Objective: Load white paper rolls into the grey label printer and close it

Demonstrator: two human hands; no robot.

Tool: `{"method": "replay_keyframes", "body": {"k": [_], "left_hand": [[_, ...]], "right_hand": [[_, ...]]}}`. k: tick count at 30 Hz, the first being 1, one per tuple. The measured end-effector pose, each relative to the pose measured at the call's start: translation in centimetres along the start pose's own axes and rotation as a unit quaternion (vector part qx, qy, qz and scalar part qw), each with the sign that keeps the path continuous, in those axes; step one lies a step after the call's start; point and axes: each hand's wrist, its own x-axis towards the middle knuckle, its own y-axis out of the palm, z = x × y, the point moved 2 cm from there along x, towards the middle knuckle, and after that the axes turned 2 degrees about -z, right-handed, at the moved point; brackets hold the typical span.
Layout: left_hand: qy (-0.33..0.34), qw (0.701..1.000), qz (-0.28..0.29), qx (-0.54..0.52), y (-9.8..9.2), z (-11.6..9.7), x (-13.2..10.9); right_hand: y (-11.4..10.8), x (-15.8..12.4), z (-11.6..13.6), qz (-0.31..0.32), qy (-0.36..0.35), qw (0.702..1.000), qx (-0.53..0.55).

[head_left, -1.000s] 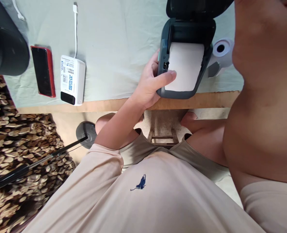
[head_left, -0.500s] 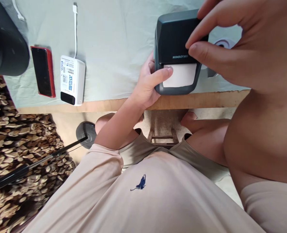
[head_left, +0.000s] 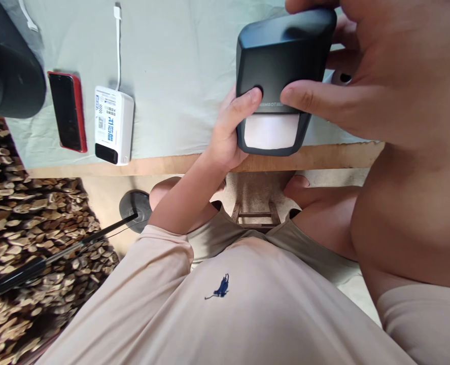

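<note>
A dark label printer (head_left: pixel 281 66) with NIIMBOT lettering is held near the table's front edge, its top facing me. White label paper (head_left: pixel 272 131) shows at its front end. My left hand (head_left: pixel 232 121) grips the printer's left side, thumb on top beside the lettering and the other fingers hidden underneath. My right hand (head_left: pixel 346 76) is wrapped around the right side, with its thumb pressed on the top near the lettering and fingers around the far right edge. Partly hidden behind my right hand lies a white roll (head_left: pixel 341 77) with a dark centre.
On the cloth-covered table (head_left: pixel 179 76) at left lie a red-cased phone (head_left: pixel 67 111) and a white power bank (head_left: pixel 113 124) with a white cable (head_left: pixel 118 50). A black rounded object (head_left: pixel 9 66) stands at the far left. Below are stacked firewood (head_left: pixel 38 228) and a black stand (head_left: pixel 134 210).
The printer has tilted and shifted slightly left. My left thumb has slid from the paper up onto the cover, and my right hand has gone from fingertips on top to gripping the side.
</note>
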Motion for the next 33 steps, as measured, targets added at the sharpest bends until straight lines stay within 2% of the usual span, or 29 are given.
{"method": "replay_keyframes", "body": {"k": [6,12,15,18,21,24,30,32,33], "left_hand": [[-0.042,0.997,-0.058,0.019,-0.5,0.1,-0.2],[-0.027,0.997,-0.071,0.021,-0.5,0.0,-0.1],[-0.038,0.992,-0.117,0.003,-0.6,0.1,0.2],[-0.033,0.986,-0.164,-0.007,-1.0,0.3,0.5],[-0.008,0.990,-0.143,-0.008,-1.2,0.5,0.8],[-0.012,0.993,-0.119,-0.002,-1.5,0.8,0.9],[-0.025,0.986,-0.165,0.004,-1.7,0.7,0.9],[-0.036,0.989,-0.142,-0.001,-1.1,0.3,0.8],[-0.050,0.993,-0.109,0.000,-0.7,0.2,0.6]], "right_hand": [[-0.2,-0.1,-0.1,0.003,-0.026,0.999,-0.028],[0.0,-0.2,-0.3,-0.003,-0.022,0.999,-0.034],[-0.1,-0.1,-0.6,-0.018,-0.041,0.997,-0.060],[-0.2,-0.1,-1.0,-0.011,-0.041,0.998,-0.040],[-0.1,-0.1,-1.3,0.003,-0.037,0.999,-0.034],[-0.1,-0.2,-1.4,0.006,-0.030,0.999,-0.041],[-0.3,-0.3,-1.4,-0.005,-0.042,0.999,0.013],[-0.3,-0.3,-1.3,-0.026,-0.025,0.999,0.034],[-0.3,-0.4,-1.3,-0.051,0.008,0.998,0.047]]}}
